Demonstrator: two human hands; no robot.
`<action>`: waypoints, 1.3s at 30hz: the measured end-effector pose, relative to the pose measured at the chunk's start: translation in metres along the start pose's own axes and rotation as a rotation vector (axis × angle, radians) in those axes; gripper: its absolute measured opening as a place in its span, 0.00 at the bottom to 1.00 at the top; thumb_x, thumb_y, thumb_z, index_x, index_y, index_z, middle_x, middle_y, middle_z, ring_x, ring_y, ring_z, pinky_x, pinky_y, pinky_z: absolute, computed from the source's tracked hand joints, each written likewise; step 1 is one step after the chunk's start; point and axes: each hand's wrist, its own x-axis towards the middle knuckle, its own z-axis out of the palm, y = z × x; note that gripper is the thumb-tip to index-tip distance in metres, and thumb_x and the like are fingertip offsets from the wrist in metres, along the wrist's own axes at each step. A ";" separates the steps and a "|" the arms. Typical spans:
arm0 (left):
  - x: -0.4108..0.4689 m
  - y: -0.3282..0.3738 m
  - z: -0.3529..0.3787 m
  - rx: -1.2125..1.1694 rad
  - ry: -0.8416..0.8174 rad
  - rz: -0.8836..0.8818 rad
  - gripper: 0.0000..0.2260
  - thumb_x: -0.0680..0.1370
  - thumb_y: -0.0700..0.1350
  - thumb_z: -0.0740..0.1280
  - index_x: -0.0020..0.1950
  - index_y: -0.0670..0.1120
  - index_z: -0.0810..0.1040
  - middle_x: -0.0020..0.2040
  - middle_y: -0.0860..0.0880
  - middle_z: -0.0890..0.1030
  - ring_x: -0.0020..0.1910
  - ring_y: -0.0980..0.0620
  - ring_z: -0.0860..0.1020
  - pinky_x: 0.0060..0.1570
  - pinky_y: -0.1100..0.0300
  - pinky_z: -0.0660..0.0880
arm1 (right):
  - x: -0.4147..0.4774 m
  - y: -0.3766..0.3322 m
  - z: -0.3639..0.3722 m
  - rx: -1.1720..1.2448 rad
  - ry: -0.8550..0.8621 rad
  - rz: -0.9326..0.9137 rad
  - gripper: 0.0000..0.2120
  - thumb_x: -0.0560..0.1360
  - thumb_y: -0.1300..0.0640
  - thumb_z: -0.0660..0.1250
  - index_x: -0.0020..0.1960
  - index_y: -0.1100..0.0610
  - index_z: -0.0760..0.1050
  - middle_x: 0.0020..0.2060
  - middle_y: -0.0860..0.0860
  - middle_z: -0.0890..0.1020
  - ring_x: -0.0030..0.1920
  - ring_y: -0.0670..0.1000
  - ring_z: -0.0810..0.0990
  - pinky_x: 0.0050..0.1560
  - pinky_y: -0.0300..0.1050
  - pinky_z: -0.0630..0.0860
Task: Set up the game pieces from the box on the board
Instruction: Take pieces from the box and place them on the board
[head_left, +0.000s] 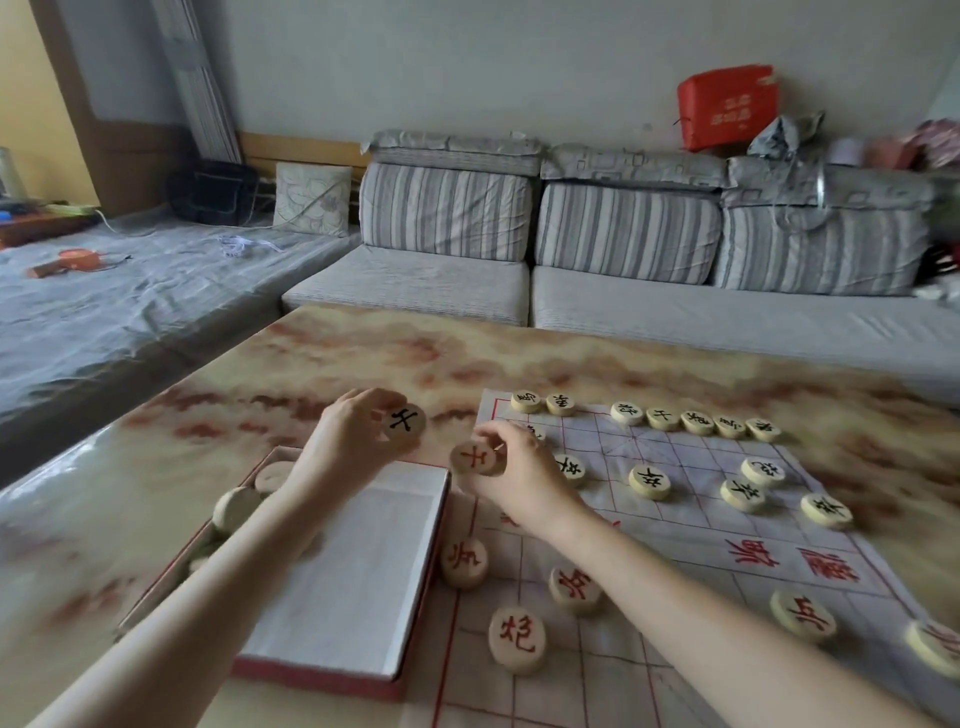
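Though glossy, table (571, 358) under board (675, 525), near sofa (628, 234)

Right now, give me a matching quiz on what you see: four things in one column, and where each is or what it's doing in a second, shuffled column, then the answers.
1. left hand
2. right hand
3. box
4. red bag

A. atop the sofa backrest
B. holds a red-lettered piece
C. lies on the table, left of the board
D. holds a black-lettered piece

Pairs: 1-D, 2-B, 3-C, 4-A.
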 end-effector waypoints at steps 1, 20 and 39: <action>0.003 0.008 0.010 -0.017 -0.022 0.000 0.20 0.64 0.46 0.76 0.54 0.47 0.79 0.52 0.47 0.81 0.47 0.51 0.79 0.50 0.63 0.72 | -0.003 0.008 -0.013 -0.002 0.013 0.023 0.25 0.66 0.54 0.75 0.61 0.56 0.73 0.56 0.52 0.76 0.56 0.50 0.75 0.54 0.40 0.71; 0.099 0.116 0.229 0.203 -0.181 0.134 0.19 0.68 0.53 0.66 0.57 0.49 0.77 0.54 0.46 0.79 0.59 0.44 0.67 0.51 0.56 0.59 | -0.019 0.167 -0.160 0.018 0.209 0.162 0.23 0.65 0.55 0.76 0.59 0.51 0.74 0.51 0.45 0.79 0.48 0.39 0.76 0.44 0.26 0.69; 0.114 0.095 0.266 0.388 -0.184 0.219 0.28 0.69 0.65 0.64 0.63 0.50 0.75 0.64 0.50 0.76 0.64 0.45 0.63 0.56 0.51 0.58 | -0.036 0.197 -0.169 0.088 0.226 0.139 0.22 0.65 0.51 0.75 0.57 0.44 0.74 0.49 0.38 0.79 0.49 0.33 0.75 0.47 0.27 0.70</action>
